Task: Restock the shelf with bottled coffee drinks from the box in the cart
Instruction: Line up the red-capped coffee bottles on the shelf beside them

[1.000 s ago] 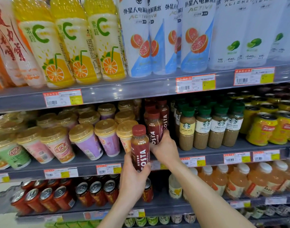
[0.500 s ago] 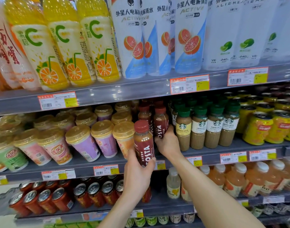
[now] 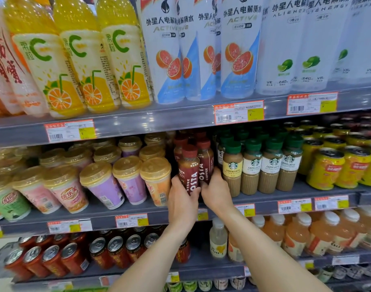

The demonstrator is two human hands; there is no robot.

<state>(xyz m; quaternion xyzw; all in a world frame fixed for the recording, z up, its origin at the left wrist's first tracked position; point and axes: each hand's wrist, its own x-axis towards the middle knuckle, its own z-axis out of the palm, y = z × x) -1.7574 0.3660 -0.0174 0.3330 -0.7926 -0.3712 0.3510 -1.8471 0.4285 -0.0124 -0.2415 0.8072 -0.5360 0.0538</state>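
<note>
**A:** What do we have in front of us, biggest first?

**B:** We face a grey metal shelf unit [image 3: 159, 121] with three boards packed with drinks. The top board carries tall plastic juice bottles [image 3: 75, 66], yellow with printed orange slices. Beside them stand smooth white water bottles [image 3: 239, 49].

**A:** And the middle board?

**B:** On the left we see tapered cups [image 3: 100, 184] with gold domed lids. On the right are green-capped latte bottles [image 3: 252, 167], then shiny yellow cans [image 3: 325, 167]. Between the cups and the lattes runs one narrow lane of small brown bottles with dark red caps.

**A:** Where are our hands?

**B:** Both are in that lane. Our left hand [image 3: 181, 205] wraps its fingers and thumb round the lower half of the front coffee bottle [image 3: 188, 169]. The hand hides the base, so we cannot tell whether it rests on the board. Our right hand [image 3: 216, 190] curls round the foot of the second coffee bottle [image 3: 205, 163], which touches the first.

**A:** What crowds us?

**B:** An orange cup sits just beside our left knuckles, and a latte bottle just beside our right hand. Below are red cans [image 3: 54, 258] with silver tops and peach-coloured bottles [image 3: 296, 234]. Small paper price tags [image 3: 239, 111] line the rails.
</note>
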